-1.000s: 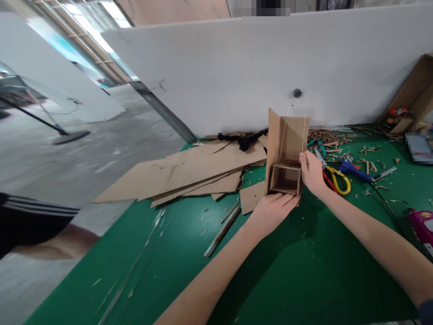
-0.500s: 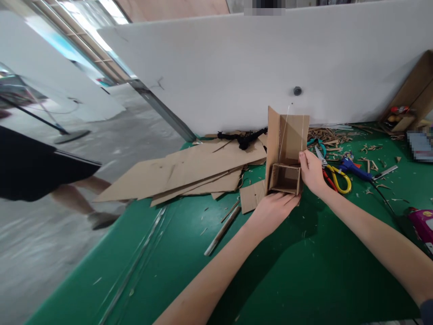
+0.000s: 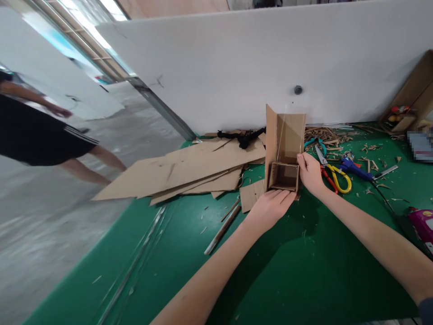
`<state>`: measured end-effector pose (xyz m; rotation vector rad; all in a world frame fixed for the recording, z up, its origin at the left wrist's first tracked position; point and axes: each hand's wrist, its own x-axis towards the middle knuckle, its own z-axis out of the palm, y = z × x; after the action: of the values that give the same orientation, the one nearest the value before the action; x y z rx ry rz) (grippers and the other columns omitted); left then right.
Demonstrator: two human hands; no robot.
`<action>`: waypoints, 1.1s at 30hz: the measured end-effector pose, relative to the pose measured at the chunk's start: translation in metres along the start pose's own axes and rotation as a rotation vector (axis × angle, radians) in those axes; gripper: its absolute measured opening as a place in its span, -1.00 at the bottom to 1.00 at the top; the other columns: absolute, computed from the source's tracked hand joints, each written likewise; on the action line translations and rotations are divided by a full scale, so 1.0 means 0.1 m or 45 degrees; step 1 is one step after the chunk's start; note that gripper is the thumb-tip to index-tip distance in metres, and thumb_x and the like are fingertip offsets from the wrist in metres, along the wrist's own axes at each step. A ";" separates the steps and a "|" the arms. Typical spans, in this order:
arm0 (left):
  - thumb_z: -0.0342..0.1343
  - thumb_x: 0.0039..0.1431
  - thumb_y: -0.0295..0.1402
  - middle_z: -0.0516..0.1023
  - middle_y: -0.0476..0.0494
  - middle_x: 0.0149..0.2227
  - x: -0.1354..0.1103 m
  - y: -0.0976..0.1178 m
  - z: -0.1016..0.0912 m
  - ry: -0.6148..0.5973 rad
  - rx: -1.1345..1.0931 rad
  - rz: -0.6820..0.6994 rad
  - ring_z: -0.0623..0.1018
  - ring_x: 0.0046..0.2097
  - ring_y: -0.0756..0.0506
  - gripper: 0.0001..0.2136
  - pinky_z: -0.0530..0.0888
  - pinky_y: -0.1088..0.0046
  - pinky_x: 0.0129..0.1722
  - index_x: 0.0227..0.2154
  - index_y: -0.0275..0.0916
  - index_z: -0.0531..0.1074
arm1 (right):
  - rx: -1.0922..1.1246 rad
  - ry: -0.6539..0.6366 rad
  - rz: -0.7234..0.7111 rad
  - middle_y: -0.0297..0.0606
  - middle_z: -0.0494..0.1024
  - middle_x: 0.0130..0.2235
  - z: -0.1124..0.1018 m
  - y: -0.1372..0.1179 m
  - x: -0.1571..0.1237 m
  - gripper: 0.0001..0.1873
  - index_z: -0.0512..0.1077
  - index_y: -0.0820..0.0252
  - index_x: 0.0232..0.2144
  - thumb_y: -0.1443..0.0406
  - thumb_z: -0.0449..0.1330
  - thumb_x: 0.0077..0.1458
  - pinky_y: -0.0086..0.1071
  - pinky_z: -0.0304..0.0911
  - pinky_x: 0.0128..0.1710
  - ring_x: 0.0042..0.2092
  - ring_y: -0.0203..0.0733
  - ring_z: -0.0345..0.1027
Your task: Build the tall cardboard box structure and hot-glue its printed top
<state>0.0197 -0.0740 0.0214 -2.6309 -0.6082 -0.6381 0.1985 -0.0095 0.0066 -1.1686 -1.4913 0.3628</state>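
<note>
A folded cardboard piece (image 3: pixel 291 133) with a small open box built into its lower part is held up over the green table. My left hand (image 3: pixel 272 208) grips it from below, fingers closed along the box's front bottom edge. My right hand (image 3: pixel 310 174) pinches its right side, thumb upward. Thin glue-like strands run across the inside of the tall back panels. Close to my right hand lie scissors with yellow handles (image 3: pixel 340 179) and a blue glue gun (image 3: pixel 355 169).
Stacked cardboard sheets (image 3: pixel 189 169) overhang the table's left edge. Cardboard scraps (image 3: pixel 333 137), teal-handled pliers (image 3: pixel 318 143) and a magenta object (image 3: pixel 422 225) lie to the right. A stick (image 3: pixel 222 230) lies in front. A white partition (image 3: pixel 216 67) stands behind; a person in black shorts (image 3: pixel 43 135) is at left.
The cardboard piece and both my hands have shifted slightly left. The person at left has moved, and their arm now shows.
</note>
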 end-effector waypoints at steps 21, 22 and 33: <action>-0.02 0.41 -0.43 0.69 -0.20 -0.25 -0.01 -0.16 0.06 0.251 -0.242 -0.325 0.68 -0.21 -0.11 -0.79 0.62 0.35 -0.15 -0.16 -0.29 0.54 | 0.037 0.070 -0.028 -0.19 0.49 -0.27 -0.26 -0.14 0.04 -0.82 0.32 0.11 -0.20 0.19 -0.03 0.34 -0.22 0.32 -0.21 -0.25 -0.11 0.40; -0.01 0.40 -0.42 0.69 -0.18 -0.24 0.00 -0.17 0.04 0.270 -0.271 -0.379 0.68 -0.21 -0.10 -0.80 0.63 0.37 -0.15 -0.16 -0.28 0.55 | -0.019 0.065 -0.134 -0.16 0.49 -0.23 -0.33 -0.18 -0.01 -0.84 0.32 0.11 -0.19 0.21 -0.01 0.33 -0.21 0.33 -0.19 -0.22 -0.10 0.40; 0.07 0.35 -0.43 0.70 -0.11 -0.23 0.21 0.02 -0.05 0.316 -0.605 -0.675 0.69 -0.22 -0.08 -0.85 0.64 0.42 -0.19 -0.20 -0.23 0.56 | -0.509 -0.233 -0.857 -0.08 0.61 -0.16 -0.65 -0.28 -0.46 -0.81 0.46 0.12 -0.06 0.31 0.15 0.29 -0.15 0.44 -0.16 -0.16 -0.04 0.49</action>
<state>0.0358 -0.0715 0.0353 -2.7341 -1.2155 -1.3923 0.2359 -0.0834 0.0218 -0.8700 -2.0750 -0.3100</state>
